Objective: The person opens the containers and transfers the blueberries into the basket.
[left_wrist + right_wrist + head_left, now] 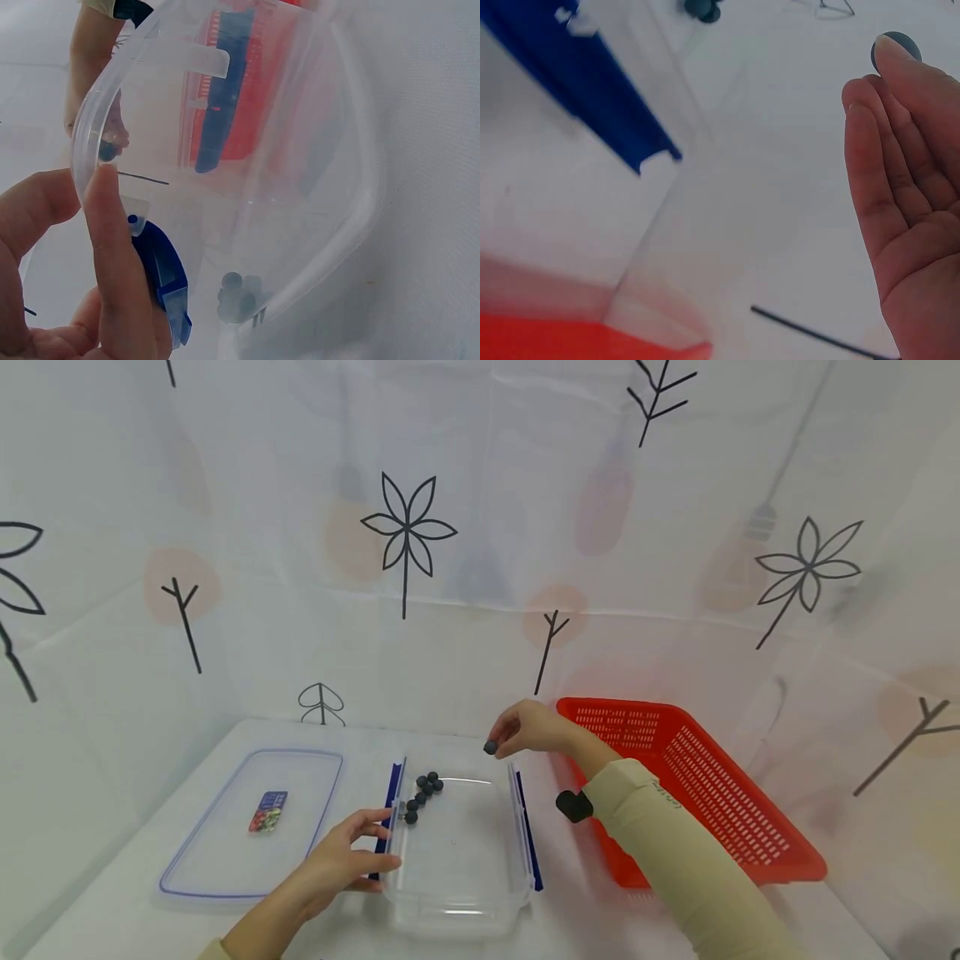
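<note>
A clear plastic food container [453,860] with blue side clips stands in front of me, its lid off. Several blueberries [422,797] lie inside it along the left wall, toward the back. My left hand [348,856] holds the container's left side, thumb and fingers at the rim by the blue clip [163,277]. Above the container's far right corner, my right hand [525,728] pinches a single blueberry [897,51] between thumb and fingertips. In the left wrist view, some berries [237,296] show blurred through the plastic.
To the left lies a clear lid [213,852] with a blue edge and a printed label [267,812]. A red perforated basket [720,793] stands at the right, beneath my right forearm. A white patterned sheet [480,552] hangs behind the table.
</note>
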`<state>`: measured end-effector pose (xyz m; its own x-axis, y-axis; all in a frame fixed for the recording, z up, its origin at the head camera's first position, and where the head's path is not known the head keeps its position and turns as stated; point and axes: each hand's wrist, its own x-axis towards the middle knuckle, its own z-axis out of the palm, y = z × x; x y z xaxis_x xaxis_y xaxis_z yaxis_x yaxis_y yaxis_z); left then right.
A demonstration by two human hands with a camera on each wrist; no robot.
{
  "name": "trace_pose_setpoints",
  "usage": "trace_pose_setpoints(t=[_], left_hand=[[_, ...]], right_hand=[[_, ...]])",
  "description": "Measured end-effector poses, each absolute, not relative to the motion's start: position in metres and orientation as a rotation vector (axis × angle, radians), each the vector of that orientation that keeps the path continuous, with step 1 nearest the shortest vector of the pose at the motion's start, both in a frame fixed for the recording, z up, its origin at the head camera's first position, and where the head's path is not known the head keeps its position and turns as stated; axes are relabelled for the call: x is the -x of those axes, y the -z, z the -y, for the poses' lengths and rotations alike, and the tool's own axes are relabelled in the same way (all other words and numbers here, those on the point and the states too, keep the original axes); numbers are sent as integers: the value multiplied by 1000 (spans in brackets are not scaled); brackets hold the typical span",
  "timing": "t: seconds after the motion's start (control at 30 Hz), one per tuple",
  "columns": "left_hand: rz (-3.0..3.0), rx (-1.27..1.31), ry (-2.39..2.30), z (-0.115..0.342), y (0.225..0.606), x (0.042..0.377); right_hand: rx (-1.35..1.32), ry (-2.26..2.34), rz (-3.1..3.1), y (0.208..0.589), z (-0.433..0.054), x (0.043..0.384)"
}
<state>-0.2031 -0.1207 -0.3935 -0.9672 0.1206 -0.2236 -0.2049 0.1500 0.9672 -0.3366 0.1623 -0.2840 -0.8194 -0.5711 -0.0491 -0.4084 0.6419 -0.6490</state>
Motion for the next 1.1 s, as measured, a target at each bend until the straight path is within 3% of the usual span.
trace_pose_setpoints(t=[0.57, 1.1], left_hand=[[-2138, 3, -1940, 123, 395, 202], [-2158, 37, -1915, 122, 393, 202]], right_hand=[[504, 1012, -2768, 269, -253, 331], [501, 888, -2929, 278, -332, 314]])
